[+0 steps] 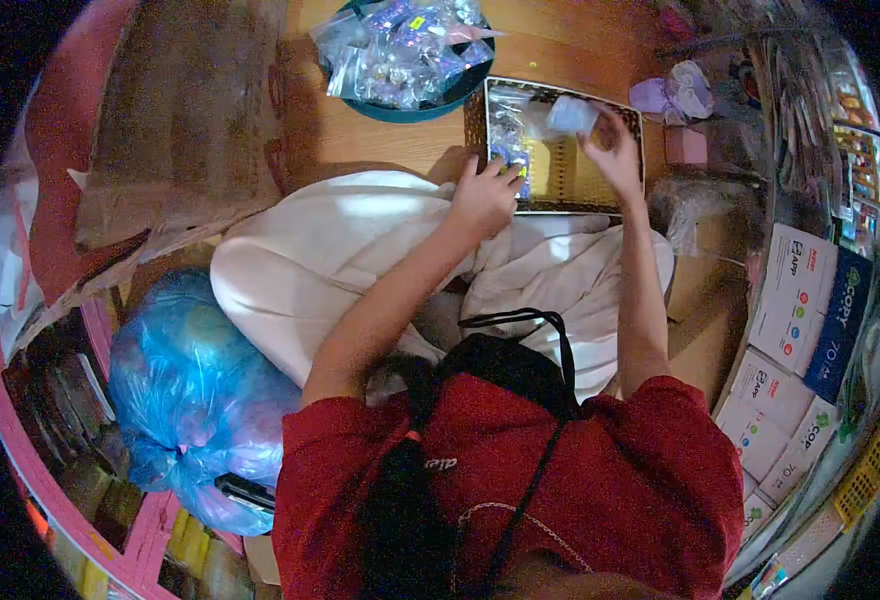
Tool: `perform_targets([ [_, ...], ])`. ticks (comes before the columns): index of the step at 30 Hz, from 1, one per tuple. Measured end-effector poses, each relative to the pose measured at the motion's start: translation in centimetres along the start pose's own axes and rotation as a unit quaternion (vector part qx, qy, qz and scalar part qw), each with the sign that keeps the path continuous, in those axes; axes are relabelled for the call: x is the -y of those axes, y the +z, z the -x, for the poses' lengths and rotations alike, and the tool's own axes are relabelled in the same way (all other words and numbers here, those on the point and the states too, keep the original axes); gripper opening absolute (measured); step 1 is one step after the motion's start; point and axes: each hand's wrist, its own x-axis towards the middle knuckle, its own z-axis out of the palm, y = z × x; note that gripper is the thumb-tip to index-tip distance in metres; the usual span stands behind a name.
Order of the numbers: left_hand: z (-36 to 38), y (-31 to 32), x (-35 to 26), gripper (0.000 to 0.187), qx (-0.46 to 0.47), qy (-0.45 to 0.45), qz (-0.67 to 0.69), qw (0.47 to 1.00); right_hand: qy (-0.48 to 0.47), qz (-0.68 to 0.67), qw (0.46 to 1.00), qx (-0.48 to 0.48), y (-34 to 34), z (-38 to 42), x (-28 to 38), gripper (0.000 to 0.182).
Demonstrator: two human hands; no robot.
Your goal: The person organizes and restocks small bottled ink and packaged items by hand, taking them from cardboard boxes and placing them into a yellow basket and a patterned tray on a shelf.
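Observation:
A rectangular woven basket (632, 130) with a dark rim and yellowish inside stands in front of my crossed legs. Small shiny plastic packets (508, 118) are lined up along its left side. My left hand (490, 195) rests over the near left rim, fingers apart and touching the packets. Above the basket's right half, my right hand (617, 155) pinches a small clear, pale plastic packet (572, 116); its contents are blurred. Beyond the basket to the left, a round dark teal tray (400, 113) is heaped with similar shiny packets (405, 55).
A knotted blue plastic bag (195, 390) bulges at my left. White and blue copy-paper boxes (790, 290) stack up on the right. Near the basket's right side are a pink box (687, 146) and a purple-and-white bundle (672, 95). Brown cardboard (185, 120) stands at the left.

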Motion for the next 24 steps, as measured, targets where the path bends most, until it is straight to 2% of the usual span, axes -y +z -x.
perform_targets([
  [2, 0.0, -0.1, -0.1, 0.037, -0.001, -0.004, 0.002, 1.0, 0.027, -0.03, 0.998, 0.039, 0.3, 0.8, -1.1, 0.057],
  [5, 0.0, -0.1, -0.1, 0.039, 0.0, -0.005, 0.002, 1.0, -0.003, -0.048, 0.996, 0.071, 1.0, 0.1, -1.8, 0.059],
  [9, -0.1, -0.3, 0.0, 0.04, 0.017, -0.007, 0.014, 1.0, 0.004, 0.037, 0.992, 0.124, 1.2, -0.7, -1.8, 0.061],
  [12, -0.1, -0.2, 0.0, 0.04, 0.004, -0.003, 0.011, 1.0, -0.012, 0.076, 0.993, 0.091, 1.5, -0.5, -0.6, 0.063],
  [15, 0.0, -0.3, 0.0, 0.04, -0.01, -0.004, 0.008, 1.0, -0.082, 0.234, 0.963, 0.103, 1.8, -0.3, -0.1, 0.066],
  [21, 0.0, -0.4, 0.0, 0.038, -0.017, -0.005, 0.023, 1.0, -0.114, 0.199, 0.964, 0.134, 2.0, -1.6, 0.7, 0.065],
  [24, 0.0, -0.3, 0.0, 0.038, -0.007, -0.009, 0.03, 0.999, -0.084, 0.222, 0.961, 0.139, 1.9, -1.8, 1.4, 0.064],
])
